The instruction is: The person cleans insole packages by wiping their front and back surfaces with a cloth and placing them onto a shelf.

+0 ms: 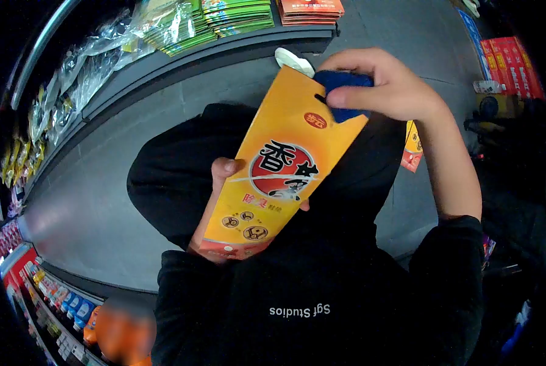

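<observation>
A yellow and orange package (pixel 285 158) with a red circle and dark characters is held at a tilt above my lap. My left hand (pixel 215 189) is wrapped round it from behind, with the thumb at its left edge and a fingertip showing at its right edge. At the package's upper end, my right hand (pixel 373 88) pinches a dark blue cloth (pixel 344 94) between thumb and fingers. The cloth overlaps the top corner of the package, and part of it is hidden by my fingers.
A grey shelf (pixel 224 55) holds green packets (pixel 236 15), orange packets (pixel 312 9) and clear plastic bags (pixel 96 67). Red boxes (pixel 510 61) stand at the upper right. Another yellow package (pixel 413 146) lies under my right forearm. Bottles (pixel 74 305) line a lower-left shelf.
</observation>
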Action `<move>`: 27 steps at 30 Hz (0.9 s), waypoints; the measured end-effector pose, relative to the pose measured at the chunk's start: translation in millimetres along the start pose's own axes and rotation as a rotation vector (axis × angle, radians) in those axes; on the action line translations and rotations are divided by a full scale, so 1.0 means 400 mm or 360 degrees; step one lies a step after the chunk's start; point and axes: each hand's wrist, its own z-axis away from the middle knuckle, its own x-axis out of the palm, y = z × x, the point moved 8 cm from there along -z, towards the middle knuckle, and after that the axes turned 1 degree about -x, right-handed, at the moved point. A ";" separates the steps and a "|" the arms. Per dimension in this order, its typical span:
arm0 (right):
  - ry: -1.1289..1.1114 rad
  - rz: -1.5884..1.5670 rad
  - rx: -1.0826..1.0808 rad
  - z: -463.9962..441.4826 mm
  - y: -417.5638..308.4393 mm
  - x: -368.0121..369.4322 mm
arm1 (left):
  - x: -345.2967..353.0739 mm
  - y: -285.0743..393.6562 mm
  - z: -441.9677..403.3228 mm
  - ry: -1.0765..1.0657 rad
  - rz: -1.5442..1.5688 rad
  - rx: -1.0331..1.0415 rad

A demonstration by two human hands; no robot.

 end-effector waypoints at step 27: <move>0.0349 0.0184 -0.0004 0.079 0.026 -0.024 | 0.007 0.074 0.030 0.0597 -0.0323 0.0996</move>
